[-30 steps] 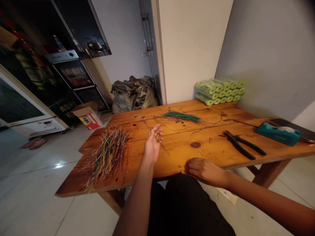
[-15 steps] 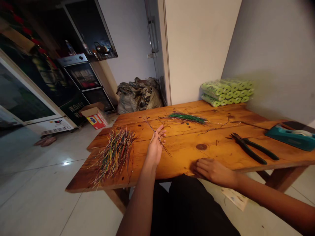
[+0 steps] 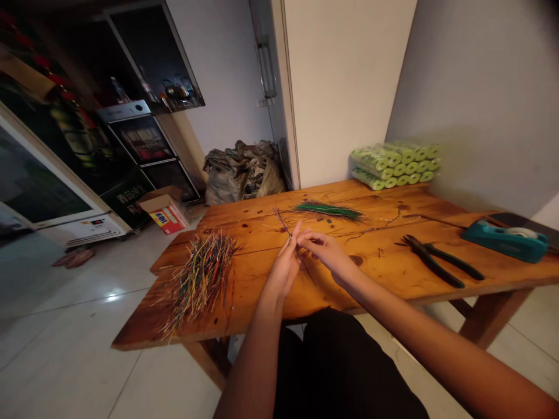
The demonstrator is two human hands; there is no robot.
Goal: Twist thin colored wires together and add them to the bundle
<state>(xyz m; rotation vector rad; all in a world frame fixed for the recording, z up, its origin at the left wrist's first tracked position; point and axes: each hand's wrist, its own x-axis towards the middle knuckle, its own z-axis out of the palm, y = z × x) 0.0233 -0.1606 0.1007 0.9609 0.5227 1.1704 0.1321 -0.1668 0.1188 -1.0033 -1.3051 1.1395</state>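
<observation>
Over the middle of the wooden table, my left hand (image 3: 286, 262) is closed around a few thin dark wires (image 3: 282, 220), whose ends stick out above and below the fingers. My right hand (image 3: 321, 245) meets it there, its fingertips pinched together at the wires beside my left fingers; what exactly they grip is too small to make out. Left of both hands lies a large loose heap of multicoloured wires (image 3: 203, 276). Beyond them rests a bundle of green wires (image 3: 327, 209).
On the table's (image 3: 257, 291) right side lie dark-handled pliers (image 3: 437, 259) and a teal tape dispenser (image 3: 506, 240). Packed green rolls (image 3: 395, 164) are stacked at the back against the wall. A cardboard box (image 3: 163, 209) and a crumpled sack (image 3: 242, 173) stand on the floor behind.
My right hand has risen from the table's front edge and come left to join my left hand at the wires. My left hand has shifted slightly right, still holding them.
</observation>
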